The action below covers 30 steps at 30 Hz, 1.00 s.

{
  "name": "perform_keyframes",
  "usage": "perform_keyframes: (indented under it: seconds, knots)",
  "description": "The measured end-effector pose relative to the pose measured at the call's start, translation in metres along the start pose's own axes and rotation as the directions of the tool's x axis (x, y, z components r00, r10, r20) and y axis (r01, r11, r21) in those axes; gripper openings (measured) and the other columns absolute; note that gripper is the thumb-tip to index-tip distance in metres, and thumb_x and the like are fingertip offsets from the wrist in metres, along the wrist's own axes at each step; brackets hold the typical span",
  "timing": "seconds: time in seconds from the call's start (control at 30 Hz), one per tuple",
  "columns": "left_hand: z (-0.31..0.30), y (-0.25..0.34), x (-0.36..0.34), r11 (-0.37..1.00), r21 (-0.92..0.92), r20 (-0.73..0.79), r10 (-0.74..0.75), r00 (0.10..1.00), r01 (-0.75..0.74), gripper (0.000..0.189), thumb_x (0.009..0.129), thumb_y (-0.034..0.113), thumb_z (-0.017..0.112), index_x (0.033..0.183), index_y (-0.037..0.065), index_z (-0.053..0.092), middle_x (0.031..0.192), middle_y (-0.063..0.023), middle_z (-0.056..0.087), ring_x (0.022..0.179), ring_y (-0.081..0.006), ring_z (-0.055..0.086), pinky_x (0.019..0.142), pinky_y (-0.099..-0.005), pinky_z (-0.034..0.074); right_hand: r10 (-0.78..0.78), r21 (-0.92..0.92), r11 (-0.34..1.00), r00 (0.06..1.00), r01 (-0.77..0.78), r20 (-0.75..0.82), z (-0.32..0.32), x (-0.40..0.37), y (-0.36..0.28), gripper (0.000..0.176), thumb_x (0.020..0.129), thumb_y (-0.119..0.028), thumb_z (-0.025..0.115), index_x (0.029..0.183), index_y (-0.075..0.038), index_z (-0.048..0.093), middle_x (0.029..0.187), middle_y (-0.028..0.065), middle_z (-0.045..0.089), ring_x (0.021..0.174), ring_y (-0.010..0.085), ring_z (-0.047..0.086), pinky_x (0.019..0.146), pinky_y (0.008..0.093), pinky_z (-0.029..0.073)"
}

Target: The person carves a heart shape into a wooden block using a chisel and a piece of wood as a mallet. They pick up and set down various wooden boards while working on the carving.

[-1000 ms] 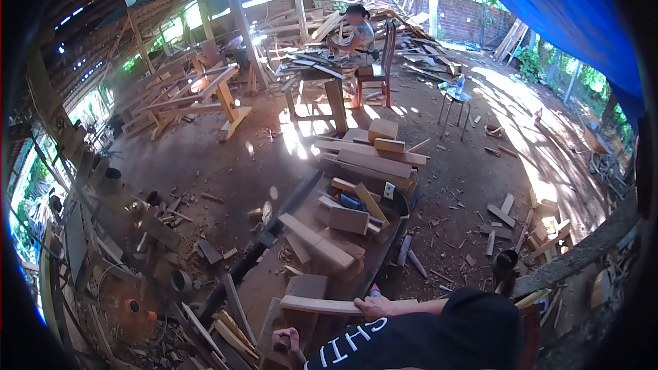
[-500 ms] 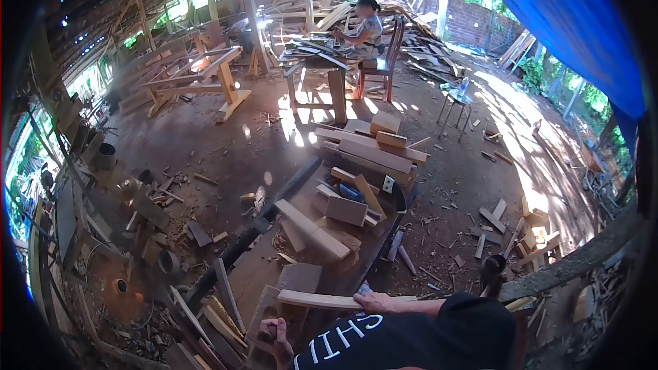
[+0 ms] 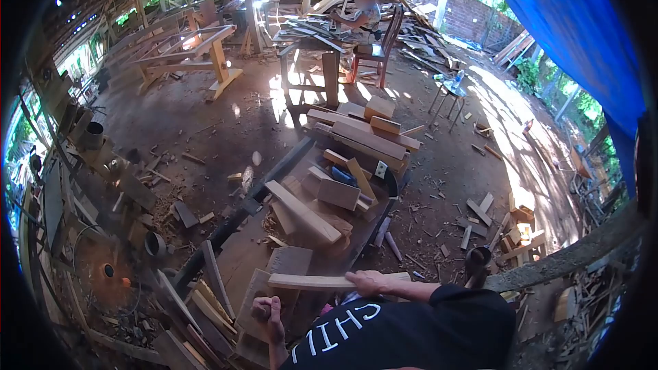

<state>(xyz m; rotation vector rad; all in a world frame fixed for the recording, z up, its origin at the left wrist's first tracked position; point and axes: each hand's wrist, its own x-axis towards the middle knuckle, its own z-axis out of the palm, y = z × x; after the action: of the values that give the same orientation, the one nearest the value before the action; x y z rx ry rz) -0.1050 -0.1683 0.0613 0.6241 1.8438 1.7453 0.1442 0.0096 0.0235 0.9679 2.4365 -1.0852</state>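
My right hand point(image 3: 368, 281) is closed over the middle of a long pale wooden strip point(image 3: 301, 281), which lies crosswise in front of my torso. The strip's left end rests over a brown wooden block point(image 3: 288, 260). Lower and to the left, my left hand point(image 3: 269, 311) is curled in a fist beside the block, around something brownish that I cannot make out. Beyond the strip, a thick pale board point(image 3: 303, 212) lies at a slant on the low work surface, near a brown block point(image 3: 338, 193) and a blue tool point(image 3: 343, 175).
Stacked planks point(image 3: 360, 138) lie at the bench's far end. Farther back, a person sits on a wooden chair point(image 3: 378, 55) by a table point(image 3: 308, 40). A wooden frame point(image 3: 185, 58) stands back left, a stool point(image 3: 449, 92) back right. Scraps point(image 3: 521, 233) lie on the right.
The view has tilted, so the scene sits higher and a little left in the frame. My right hand now lies farther over the strip. My left hand stays curled.
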Motion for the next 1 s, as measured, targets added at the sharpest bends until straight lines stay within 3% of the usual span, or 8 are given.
perform_keyframes:
  seconds: [0.37,0.47,0.77,0.83,0.9,1.0]
  knots:
    - [0.022,0.015,0.001,1.0,-0.003,-0.112,0.029,0.993,-0.03,0.023,0.09,0.011,0.071,0.079,0.01,0.051,0.077,0.0025,0.046,0.071,-0.0084,0.044,0.065,-0.0239,0.038,-0.08,-0.05,0.995,0.994,0.084,0.072,-0.028,0.022,0.018,0.037,0.084,-0.01,0.056,0.12,-0.009,0.049,0.093,0.0234,0.064,0.094,0.0413,0.065,0.076,0.0509,0.05]
    - [0.022,0.017,0.003,0.992,0.071,-0.114,0.113,0.987,-0.105,0.025,0.089,0.01,0.072,0.077,0.01,0.05,0.076,0.0028,0.045,0.07,-0.0083,0.044,0.064,-0.024,0.038,-0.107,-0.08,0.99,0.991,0.113,0.075,-0.023,0.031,0.03,0.037,0.084,-0.01,0.057,0.119,-0.009,0.047,0.094,0.0237,0.064,0.094,0.0417,0.065,0.076,0.0511,0.05]
    - [0.016,0.011,0.004,0.995,0.042,-0.075,0.098,0.992,-0.095,0.027,0.089,0.014,0.074,0.075,0.009,0.051,0.074,0.0025,0.045,0.069,-0.0086,0.043,0.063,-0.025,0.038,-0.063,-0.046,0.997,0.993,0.068,0.1,-0.018,0.02,0.017,0.035,0.085,-0.013,0.058,0.117,-0.009,0.048,0.097,0.0237,0.064,0.098,0.0416,0.064,0.079,0.0522,0.049]
    - [0.013,0.005,0.008,0.987,0.1,-0.023,0.133,0.991,-0.13,0.028,0.089,0.016,0.074,0.074,0.009,0.051,0.073,0.0026,0.047,0.069,-0.0082,0.044,0.063,-0.0256,0.039,-0.015,-0.035,0.999,0.996,0.019,0.092,-0.013,0.018,0.013,0.035,0.085,-0.015,0.058,0.119,-0.01,0.048,0.099,0.0235,0.064,0.1,0.0414,0.064,0.081,0.0521,0.049]
    - [0.014,0.005,0.01,0.989,0.044,-0.017,0.14,0.99,-0.139,0.028,0.088,0.015,0.075,0.074,0.009,0.052,0.071,0.003,0.048,0.068,-0.0082,0.045,0.064,-0.025,0.04,-0.001,-0.076,0.997,0.997,0.007,0.077,-0.006,0.013,0.01,0.043,0.085,-0.014,0.056,0.127,-0.011,0.048,0.104,0.0233,0.064,0.1,0.0409,0.064,0.082,0.0515,0.049]
    - [0.018,0.011,0.01,0.982,-0.001,0.079,0.187,0.979,-0.187,0.027,0.091,0.013,0.071,0.076,0.01,0.049,0.072,0.0044,0.04,0.069,-0.0075,0.041,0.065,-0.0242,0.037,0.052,-0.044,0.998,0.996,-0.05,0.067,-0.007,0.007,-0.002,0.045,0.081,-0.01,0.057,0.125,-0.01,0.05,0.101,0.0225,0.064,0.099,0.0403,0.064,0.082,0.0504,0.05]
